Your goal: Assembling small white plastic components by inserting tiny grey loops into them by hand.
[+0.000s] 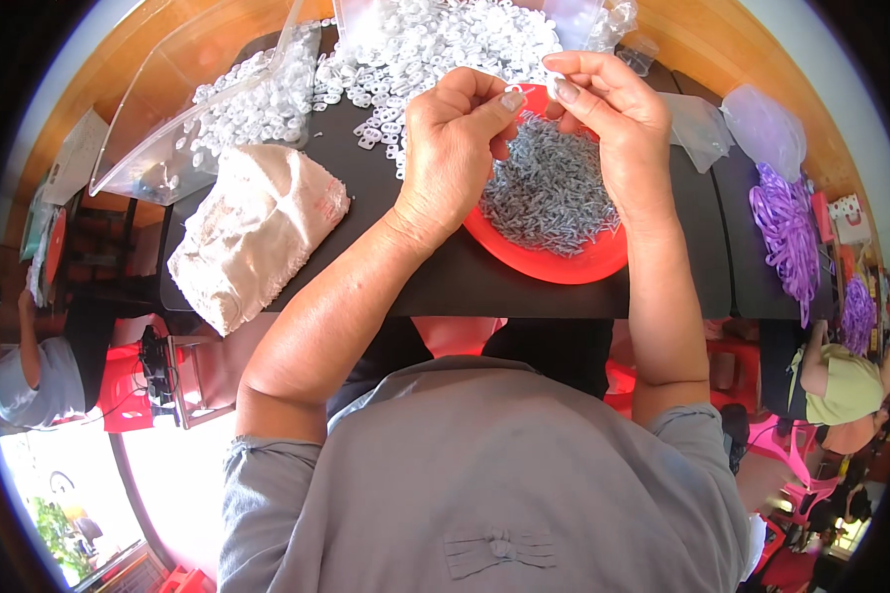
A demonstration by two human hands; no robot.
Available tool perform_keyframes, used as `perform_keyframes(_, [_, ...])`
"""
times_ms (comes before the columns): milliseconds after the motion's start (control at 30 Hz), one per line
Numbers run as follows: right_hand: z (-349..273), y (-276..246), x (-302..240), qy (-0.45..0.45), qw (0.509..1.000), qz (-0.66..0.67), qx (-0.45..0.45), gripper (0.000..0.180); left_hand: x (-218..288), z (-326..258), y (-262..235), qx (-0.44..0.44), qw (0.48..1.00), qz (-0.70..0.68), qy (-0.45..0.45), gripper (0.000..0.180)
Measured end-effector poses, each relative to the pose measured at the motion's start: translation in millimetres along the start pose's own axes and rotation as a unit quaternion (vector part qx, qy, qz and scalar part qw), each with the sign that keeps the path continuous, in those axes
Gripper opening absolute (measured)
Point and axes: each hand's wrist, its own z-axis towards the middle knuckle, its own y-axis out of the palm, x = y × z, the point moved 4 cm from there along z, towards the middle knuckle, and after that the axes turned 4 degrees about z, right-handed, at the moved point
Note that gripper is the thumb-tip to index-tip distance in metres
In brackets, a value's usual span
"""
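Note:
Both my hands are raised over a red bowl point(549, 267) heaped with small grey screw-like pieces point(544, 188). My left hand point(455, 143) is closed in a pinch on a small white plastic clip point(520, 90), which sticks out toward the right. My right hand point(623, 114) pinches another small white piece point(553, 77) between thumb and forefinger; its exact kind is too small to tell. The two pinched pieces are apart. Behind my hands spreads a pile of loose white plastic clips point(445, 40) on the dark table point(366, 267).
A clear plastic bin point(138, 138) with more white clips lies tilted at the left. Near it rests a folded whitish cloth point(257, 227). Clear bags point(766, 128) and purple ribbon point(786, 232) are at the right. Other people sit at both sides.

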Motion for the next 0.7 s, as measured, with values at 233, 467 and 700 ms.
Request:
perform_keyframes(233, [-3.4, 6.6, -4.5, -0.001, 1.0, -0.009, -0.017, 0.02, 1.1, -2.1, 0.8, 0.003, 1.0, 0.012, 0.004, 0.016])
perform_keyframes(467, [-4.7, 8.1, -5.8, -0.011, 1.0, -0.012, -0.018, 0.018, 1.4, -3.3, 1.4, 0.003, 1.0, 0.003, -0.013, 0.015])
perform_keyframes(700, [-4.3, 7.9, -7.4, -0.018, 0.999, -0.023, -0.015, 0.018, 2.7, -2.9, 1.6, 0.003, 1.0, 0.007, -0.006, 0.014])
